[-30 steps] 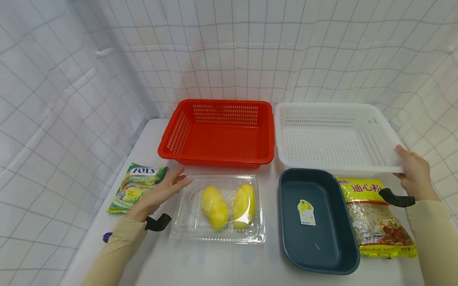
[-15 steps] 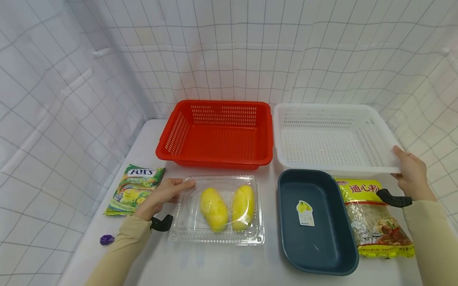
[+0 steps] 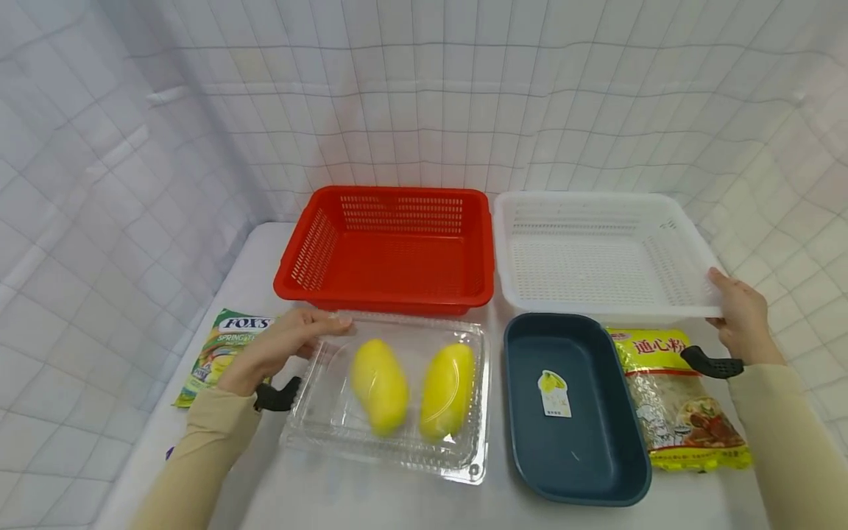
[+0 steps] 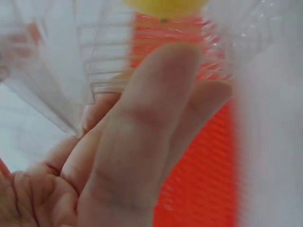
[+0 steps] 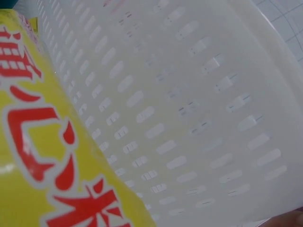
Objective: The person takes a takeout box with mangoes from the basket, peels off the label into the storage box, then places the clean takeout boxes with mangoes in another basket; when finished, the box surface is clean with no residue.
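Note:
My left hand [image 3: 285, 346] holds the back left edge of a clear plastic clamshell box [image 3: 391, 458], thumb on top. Two yellow mangoes [image 3: 383, 386] show through its lid. The box sits askew, its front right corner nearer to me, and looks raised off the table. In the left wrist view, the thumb and fingers of this hand [image 4: 132, 142] lie against the clear plastic. My right hand [image 3: 745, 316] grips the front right corner of a white slotted basket [image 3: 616, 311]. Only a sliver of that hand shows in the right wrist view, beside the basket's wall [image 5: 156, 113].
A red basket [image 3: 397, 300] stands behind the box. Right of the box is a dark blue tray [image 3: 576, 464] with a sticker inside. A yellow pasta bag [image 3: 679, 397] lies beside the tray. At left are a green candy bag [image 3: 215, 361] and a small purple thing [image 3: 169, 452].
My left hand has closed on the box's edge. The box has turned, its front right corner coming towards me, and seems lifted. My right hand keeps its hold on the white basket.

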Tool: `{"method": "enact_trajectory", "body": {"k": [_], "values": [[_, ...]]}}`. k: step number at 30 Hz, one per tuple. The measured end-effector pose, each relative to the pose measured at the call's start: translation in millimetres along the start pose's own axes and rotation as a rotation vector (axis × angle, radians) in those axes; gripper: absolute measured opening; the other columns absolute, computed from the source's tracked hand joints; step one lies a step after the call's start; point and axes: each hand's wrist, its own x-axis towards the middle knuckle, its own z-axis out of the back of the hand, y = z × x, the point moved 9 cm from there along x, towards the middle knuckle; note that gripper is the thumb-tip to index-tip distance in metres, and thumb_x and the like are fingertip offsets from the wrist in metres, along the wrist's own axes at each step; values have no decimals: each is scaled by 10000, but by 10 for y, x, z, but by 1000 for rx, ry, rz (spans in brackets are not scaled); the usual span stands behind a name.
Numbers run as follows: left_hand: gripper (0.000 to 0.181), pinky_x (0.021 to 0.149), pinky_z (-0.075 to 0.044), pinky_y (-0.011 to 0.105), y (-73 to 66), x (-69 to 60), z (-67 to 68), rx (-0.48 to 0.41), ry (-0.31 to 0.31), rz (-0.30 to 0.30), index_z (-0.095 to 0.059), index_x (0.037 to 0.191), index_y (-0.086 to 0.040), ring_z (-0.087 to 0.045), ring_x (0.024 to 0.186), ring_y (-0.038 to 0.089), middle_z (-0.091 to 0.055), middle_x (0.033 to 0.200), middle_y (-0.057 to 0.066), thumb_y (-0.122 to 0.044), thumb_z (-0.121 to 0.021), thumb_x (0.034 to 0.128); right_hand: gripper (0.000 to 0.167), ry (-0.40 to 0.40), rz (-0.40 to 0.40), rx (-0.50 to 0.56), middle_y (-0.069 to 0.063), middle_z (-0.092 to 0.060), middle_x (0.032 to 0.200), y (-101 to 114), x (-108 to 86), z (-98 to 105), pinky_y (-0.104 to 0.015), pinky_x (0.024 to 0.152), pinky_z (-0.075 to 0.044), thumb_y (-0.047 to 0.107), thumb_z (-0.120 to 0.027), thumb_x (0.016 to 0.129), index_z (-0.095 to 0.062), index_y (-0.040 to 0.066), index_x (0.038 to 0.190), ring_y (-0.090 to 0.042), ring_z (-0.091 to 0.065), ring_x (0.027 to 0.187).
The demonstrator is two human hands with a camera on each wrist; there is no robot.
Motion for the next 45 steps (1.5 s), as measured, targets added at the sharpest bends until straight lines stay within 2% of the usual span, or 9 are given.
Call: {"method": "enact_trajectory", "body": {"k": [6,10,14,17,21,26,32,37,45], "values": [[369,677,-517,340,-710,284,-110,65,-9,-70,-752,975,-44,-586,766,219,-659,917,24,-385,-637,897,266,-14,2,-2,62,-571,852,14,-19,-36,-234,488,-477,348,-764,782,-606,165,893,-76,-564,690],[441,685,-523,356,-1097,715,-253,47,-45,-115,-747,859,-56,-574,655,199,-608,783,3,-489,-669,844,271,-32,8,-4,69,-584,809,33,-11,-19,-232,479,-480,348,-766,782,-601,157,880,-73,-575,666],[549,768,-528,395,-1305,1220,-394,-25,-82,-128,-721,1027,-49,-613,693,199,-631,932,-16,-551,-677,808,276,-50,19,-25,66,-555,822,50,-13,-4,-228,453,-454,346,-759,795,-588,142,867,-74,-549,650],[594,771,-533,378,-1406,1584,-506,-78,-111,-111,-678,1140,-67,-630,730,228,-618,1047,12,-556,-678,804,278,-53,29,-41,56,-530,834,55,-8,-1,-224,436,-422,343,-749,809,-576,133,867,-77,-524,641],[572,763,-532,362,-1520,2001,-707,-163,-162,-65,-652,1066,-18,-646,710,249,-596,980,89,-527,-689,810,272,-56,41,-48,54,-543,816,54,-14,9,-222,425,-410,341,-739,821,-571,134,873,-75,-526,630],[597,852,-494,415,-1598,2335,-979,-136,-258,-2,-654,1140,-39,-672,651,218,-657,1018,41,-536,-684,810,295,-61,50,-69,35,-510,929,44,-26,21,-214,451,-410,359,-735,822,-563,140,918,-75,-508,698],[708,765,-531,298,-1612,2592,-1287,-62,-301,66,-541,1289,-32,-664,649,197,-612,1170,61,-517,-704,800,320,-89,56,-70,32,-501,940,33,-36,26,-203,462,-434,364,-725,830,-545,125,945,-64,-519,711],[731,707,-540,291,-1620,2700,-1426,32,-319,100,-508,1317,-46,-640,662,208,-565,1220,74,-509,-712,791,339,-83,60,-75,15,-477,985,18,-37,-31,-193,494,-458,376,-716,835,-539,129,984,-71,-513,755],[654,642,-565,312,-1569,2886,-1634,78,-249,124,-519,1301,-38,-644,727,249,-553,1239,66,-465,-683,833,275,-96,84,-59,41,-545,895,38,-53,-22,-197,464,-474,363,-719,837,-581,130,884,-56,-569,659]]}}
